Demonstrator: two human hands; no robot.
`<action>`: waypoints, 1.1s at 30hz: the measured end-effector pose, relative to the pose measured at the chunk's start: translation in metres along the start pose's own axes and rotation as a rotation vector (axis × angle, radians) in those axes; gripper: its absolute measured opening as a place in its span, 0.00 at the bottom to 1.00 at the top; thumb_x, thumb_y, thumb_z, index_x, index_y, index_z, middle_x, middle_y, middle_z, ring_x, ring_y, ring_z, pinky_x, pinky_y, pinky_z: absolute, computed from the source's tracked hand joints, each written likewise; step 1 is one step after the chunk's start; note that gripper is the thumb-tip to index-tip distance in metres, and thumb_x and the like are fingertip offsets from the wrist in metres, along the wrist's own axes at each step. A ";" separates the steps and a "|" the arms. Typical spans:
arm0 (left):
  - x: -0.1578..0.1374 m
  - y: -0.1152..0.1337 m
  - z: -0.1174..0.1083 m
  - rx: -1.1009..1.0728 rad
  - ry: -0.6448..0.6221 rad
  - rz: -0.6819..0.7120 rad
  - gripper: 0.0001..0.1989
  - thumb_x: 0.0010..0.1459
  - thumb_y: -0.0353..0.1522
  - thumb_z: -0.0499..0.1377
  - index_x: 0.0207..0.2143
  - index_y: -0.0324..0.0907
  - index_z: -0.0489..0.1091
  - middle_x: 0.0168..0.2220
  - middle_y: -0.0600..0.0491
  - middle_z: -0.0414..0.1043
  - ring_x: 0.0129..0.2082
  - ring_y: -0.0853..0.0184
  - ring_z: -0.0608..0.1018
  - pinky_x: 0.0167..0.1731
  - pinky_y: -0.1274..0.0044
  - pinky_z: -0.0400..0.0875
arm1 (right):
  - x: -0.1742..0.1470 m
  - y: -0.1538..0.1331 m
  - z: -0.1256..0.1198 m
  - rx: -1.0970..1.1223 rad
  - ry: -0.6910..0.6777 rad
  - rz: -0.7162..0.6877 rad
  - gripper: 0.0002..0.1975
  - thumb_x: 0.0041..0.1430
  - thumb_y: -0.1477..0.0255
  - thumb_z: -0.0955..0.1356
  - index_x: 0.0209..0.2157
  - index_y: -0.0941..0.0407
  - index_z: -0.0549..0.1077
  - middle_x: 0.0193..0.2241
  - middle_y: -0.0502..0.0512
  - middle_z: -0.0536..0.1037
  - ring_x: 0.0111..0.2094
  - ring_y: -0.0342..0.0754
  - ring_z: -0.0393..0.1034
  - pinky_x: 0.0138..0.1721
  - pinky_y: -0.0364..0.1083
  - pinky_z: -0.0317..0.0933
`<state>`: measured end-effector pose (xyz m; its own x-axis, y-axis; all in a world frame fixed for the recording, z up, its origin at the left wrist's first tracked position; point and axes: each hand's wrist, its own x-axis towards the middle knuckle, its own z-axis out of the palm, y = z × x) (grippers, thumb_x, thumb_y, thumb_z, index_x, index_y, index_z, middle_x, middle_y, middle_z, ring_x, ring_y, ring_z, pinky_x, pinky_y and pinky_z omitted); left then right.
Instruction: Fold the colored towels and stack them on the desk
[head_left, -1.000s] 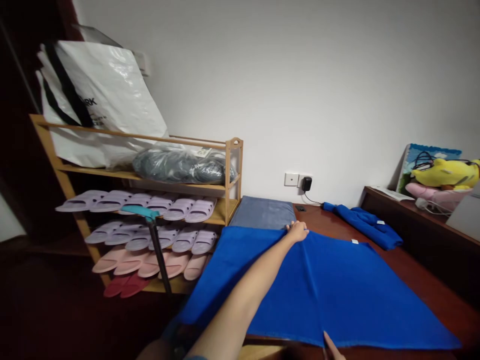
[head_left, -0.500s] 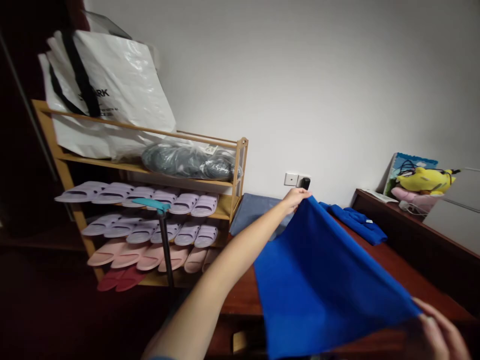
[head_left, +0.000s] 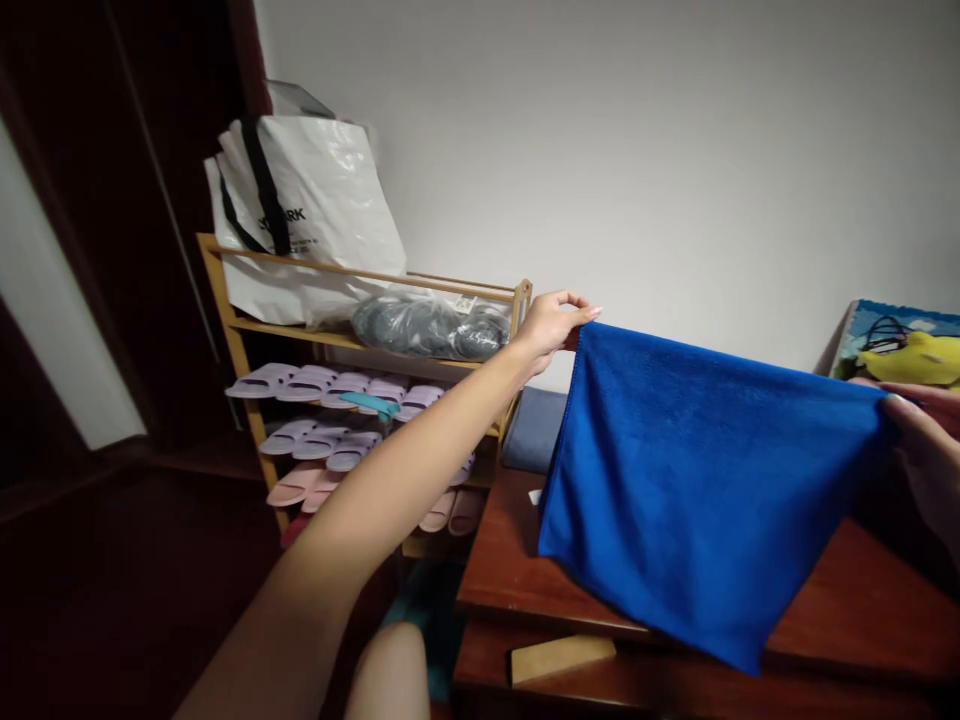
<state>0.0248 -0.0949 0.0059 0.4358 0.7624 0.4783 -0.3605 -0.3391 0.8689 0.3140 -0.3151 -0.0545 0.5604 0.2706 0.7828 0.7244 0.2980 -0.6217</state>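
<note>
A blue cloth (head_left: pixel 697 480), like a towel, hangs stretched between my two hands above the dark red wooden table (head_left: pixel 510 560). My left hand (head_left: pixel 555 325) pinches its upper left corner between thumb and fingers. At the right edge of the view, my right hand (head_left: pixel 926 430) grips the upper right corner; part of that hand is cut off. The cloth's lower edge droops over the table's front side. Behind its left side lies a folded grey-blue cloth (head_left: pixel 532 430) on the table.
To the left stands a wooden shoe rack (head_left: pixel 262 425) with rows of slippers (head_left: pixel 311 382). It bears a large white bag (head_left: pixel 330 190) and a plastic-wrapped grey bundle (head_left: pixel 427 325). A yellow plush toy (head_left: pixel 911 358) sits at the right. A wooden piece (head_left: pixel 562 658) shows below the tabletop.
Both hands have risen, the right one most, lifting the blue cloth so that its top edge runs nearly level. The view has swung left, and the cloth now hangs more upright.
</note>
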 end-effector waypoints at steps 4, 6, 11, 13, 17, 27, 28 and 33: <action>-0.002 0.010 -0.016 -0.057 0.087 -0.086 0.10 0.58 0.23 0.61 0.26 0.38 0.64 0.18 0.60 0.64 0.16 0.78 0.67 0.25 0.80 0.65 | 0.002 -0.013 0.023 -0.004 -0.010 0.098 0.24 0.46 0.57 0.72 0.43 0.56 0.76 0.36 0.60 0.77 0.26 0.40 0.65 0.28 0.43 0.63; -0.003 0.012 -0.022 -0.090 0.120 -0.124 0.09 0.58 0.22 0.60 0.26 0.37 0.65 0.19 0.59 0.64 0.16 0.78 0.66 0.25 0.79 0.66 | 0.006 -0.014 0.033 0.033 -0.010 0.208 0.26 0.43 0.57 0.73 0.42 0.57 0.77 0.35 0.60 0.77 0.23 0.37 0.63 0.22 0.39 0.59; -0.008 0.010 -0.032 -0.154 0.066 -0.154 0.08 0.55 0.16 0.59 0.33 0.34 0.69 0.23 0.54 0.70 0.21 0.74 0.73 0.28 0.79 0.69 | 0.017 -0.004 0.051 0.370 -0.149 0.467 0.32 0.32 0.65 0.78 0.43 0.61 0.75 0.29 0.58 0.75 0.25 0.40 0.66 0.22 0.40 0.61; -0.009 0.006 -0.035 -0.113 0.058 -0.139 0.11 0.52 0.15 0.60 0.36 0.34 0.70 0.23 0.55 0.71 0.21 0.75 0.73 0.29 0.80 0.69 | 0.020 -0.001 0.055 0.485 -0.219 0.511 0.33 0.32 0.69 0.77 0.44 0.63 0.74 0.28 0.58 0.74 0.29 0.44 0.69 0.29 0.43 0.66; -0.006 -0.003 -0.039 0.016 0.061 -0.074 0.08 0.49 0.18 0.64 0.33 0.32 0.71 0.24 0.55 0.73 0.23 0.75 0.75 0.35 0.76 0.72 | 0.025 0.005 0.055 0.467 -0.227 0.511 0.26 0.41 0.74 0.75 0.46 0.63 0.73 0.31 0.59 0.76 0.33 0.43 0.72 0.39 0.42 0.66; 0.010 -0.002 -0.043 0.294 0.061 0.046 0.03 0.50 0.19 0.63 0.27 0.31 0.73 0.20 0.54 0.73 0.22 0.72 0.75 0.31 0.75 0.74 | 0.036 0.010 0.043 0.233 -0.193 0.443 0.23 0.39 0.69 0.76 0.40 0.61 0.76 0.30 0.59 0.77 0.26 0.42 0.72 0.25 0.36 0.67; 0.009 -0.001 -0.044 0.326 0.063 0.050 0.03 0.51 0.19 0.63 0.26 0.31 0.73 0.19 0.55 0.72 0.21 0.72 0.75 0.29 0.76 0.73 | 0.037 0.009 0.041 0.214 -0.193 0.436 0.23 0.38 0.69 0.76 0.40 0.61 0.76 0.29 0.58 0.77 0.25 0.42 0.72 0.23 0.36 0.67; -0.003 0.008 -0.059 0.596 -0.019 0.183 0.06 0.52 0.25 0.63 0.23 0.33 0.73 0.17 0.54 0.70 0.18 0.72 0.72 0.22 0.80 0.67 | 0.042 0.009 0.031 0.143 -0.197 0.399 0.25 0.32 0.64 0.78 0.37 0.59 0.77 0.28 0.57 0.78 0.24 0.42 0.72 0.22 0.35 0.66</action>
<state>-0.0280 -0.0670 0.0036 0.4270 0.6547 0.6237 0.0887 -0.7167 0.6917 0.3319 -0.2724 -0.0284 0.6869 0.5541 0.4703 0.3975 0.2553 -0.8814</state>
